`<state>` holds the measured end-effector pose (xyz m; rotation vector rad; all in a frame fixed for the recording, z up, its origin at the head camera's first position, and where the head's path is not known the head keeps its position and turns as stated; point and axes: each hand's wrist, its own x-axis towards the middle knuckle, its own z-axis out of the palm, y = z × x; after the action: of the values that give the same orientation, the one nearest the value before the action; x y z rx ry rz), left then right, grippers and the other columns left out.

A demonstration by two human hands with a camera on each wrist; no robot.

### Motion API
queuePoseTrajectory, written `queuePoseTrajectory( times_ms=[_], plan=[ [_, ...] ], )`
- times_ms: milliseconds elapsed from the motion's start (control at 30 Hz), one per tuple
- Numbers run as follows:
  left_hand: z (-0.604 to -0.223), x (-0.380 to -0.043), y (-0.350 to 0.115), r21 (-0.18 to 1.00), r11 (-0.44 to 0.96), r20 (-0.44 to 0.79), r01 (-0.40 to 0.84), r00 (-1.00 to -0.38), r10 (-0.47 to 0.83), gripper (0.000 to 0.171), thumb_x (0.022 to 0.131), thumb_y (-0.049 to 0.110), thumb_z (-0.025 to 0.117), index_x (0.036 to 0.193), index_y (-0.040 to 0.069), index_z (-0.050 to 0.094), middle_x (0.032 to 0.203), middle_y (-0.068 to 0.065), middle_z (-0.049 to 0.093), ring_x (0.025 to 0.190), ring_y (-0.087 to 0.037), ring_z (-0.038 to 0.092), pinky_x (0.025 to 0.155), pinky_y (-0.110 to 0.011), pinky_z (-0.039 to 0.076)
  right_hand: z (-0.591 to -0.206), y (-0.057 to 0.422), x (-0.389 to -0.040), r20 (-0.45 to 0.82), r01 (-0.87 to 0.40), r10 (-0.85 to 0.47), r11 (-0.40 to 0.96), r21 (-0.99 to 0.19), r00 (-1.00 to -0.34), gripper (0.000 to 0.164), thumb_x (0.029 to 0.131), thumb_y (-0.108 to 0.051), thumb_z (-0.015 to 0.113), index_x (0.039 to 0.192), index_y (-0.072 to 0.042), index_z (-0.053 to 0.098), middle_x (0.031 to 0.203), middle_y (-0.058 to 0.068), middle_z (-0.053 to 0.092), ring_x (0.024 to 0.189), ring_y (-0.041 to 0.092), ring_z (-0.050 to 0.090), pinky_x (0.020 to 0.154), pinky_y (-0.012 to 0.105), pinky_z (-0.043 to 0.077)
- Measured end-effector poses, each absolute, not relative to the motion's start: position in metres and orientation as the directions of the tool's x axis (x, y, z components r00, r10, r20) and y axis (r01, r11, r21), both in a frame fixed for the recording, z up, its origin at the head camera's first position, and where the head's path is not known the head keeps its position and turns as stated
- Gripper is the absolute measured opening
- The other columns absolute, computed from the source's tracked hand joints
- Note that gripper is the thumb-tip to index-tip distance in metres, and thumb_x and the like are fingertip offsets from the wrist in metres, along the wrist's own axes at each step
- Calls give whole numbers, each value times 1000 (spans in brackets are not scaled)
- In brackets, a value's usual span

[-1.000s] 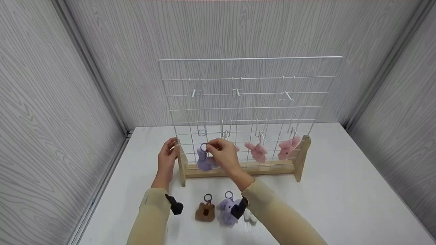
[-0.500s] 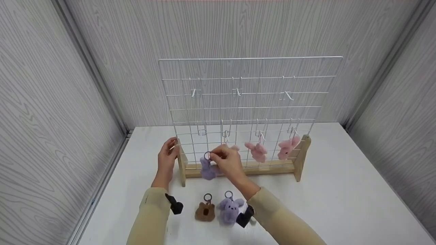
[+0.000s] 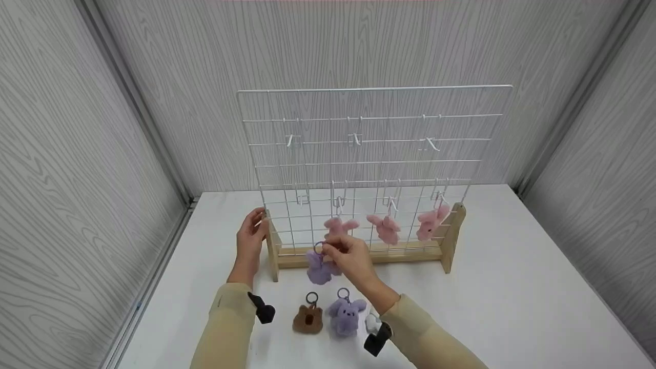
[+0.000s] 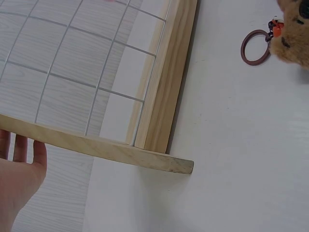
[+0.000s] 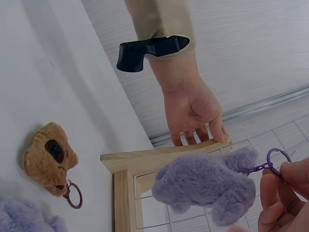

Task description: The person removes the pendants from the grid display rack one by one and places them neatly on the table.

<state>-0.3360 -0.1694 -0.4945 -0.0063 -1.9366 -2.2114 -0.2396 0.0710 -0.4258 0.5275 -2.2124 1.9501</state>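
Observation:
My right hand (image 3: pixel 353 259) pinches the purple ring of a purple plush keychain (image 3: pixel 319 269), which hangs in front of the rack's lower left part. In the right wrist view the plush keychain (image 5: pixel 205 186) dangles by its short chain. My left hand (image 3: pixel 251 237) holds the left wooden post (image 4: pixel 120 153) of the white wire grid rack (image 3: pixel 374 88). Three pink plush keychains hang on lower hooks: one (image 3: pixel 335 225) partly behind my right hand, one (image 3: pixel 385 229) in the middle and one (image 3: pixel 432 224) at the right. The leftmost lower hook (image 3: pixel 303 200) bears nothing.
On the white table before the rack lie a brown plush keychain (image 3: pixel 308 320), a second purple plush keychain (image 3: pixel 347 316) and a white one (image 3: pixel 373 323), partly covered by the right wrist camera (image 3: pixel 377 339). Three upper hooks stick out of the grid. Grey wood-grain panels surround the table.
My right hand has moved down, toward me and slightly right with the purple keychain, away from the leftmost lower hook. The left pink keychain now shows more. My left hand stays put.

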Motion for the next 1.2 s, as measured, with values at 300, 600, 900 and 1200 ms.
queuePoseTrajectory(
  times_ms=[300,600,900,1200],
  plan=[
    [-493,-336,-169,981,-117,138,157,-978,-156,36,97,13,50,133,13,45,133,-8,43,119,-20,44,97,-38,39,-448,82,-241,298,-312,-147,79,-947,-943,13,86,2,63,94,12,65,86,24,63,74,28,57,58,26,50],
    [-494,-337,-168,981,-115,136,155,-978,-160,35,97,13,50,132,14,47,131,-7,44,118,-19,45,96,-37,40,-460,95,-239,291,-303,-124,93,-948,-949,12,86,1,63,94,11,65,88,23,65,79,33,61,58,26,49],
    [-495,-336,-169,980,-126,136,156,-979,-150,37,97,13,51,133,14,45,132,-7,43,119,-18,43,97,-36,39,-460,108,-231,276,-287,-137,65,-956,-951,14,88,0,62,96,11,65,88,26,64,69,14,60,55,34,53],
    [-493,-335,-168,979,-145,125,146,-981,-150,37,97,12,51,133,13,45,132,-7,43,117,-17,44,95,-35,40,-462,123,-227,247,-251,-105,26,-968,-963,16,89,-1,61,99,11,64,91,27,64,73,32,60,55,33,53]
  ],
)
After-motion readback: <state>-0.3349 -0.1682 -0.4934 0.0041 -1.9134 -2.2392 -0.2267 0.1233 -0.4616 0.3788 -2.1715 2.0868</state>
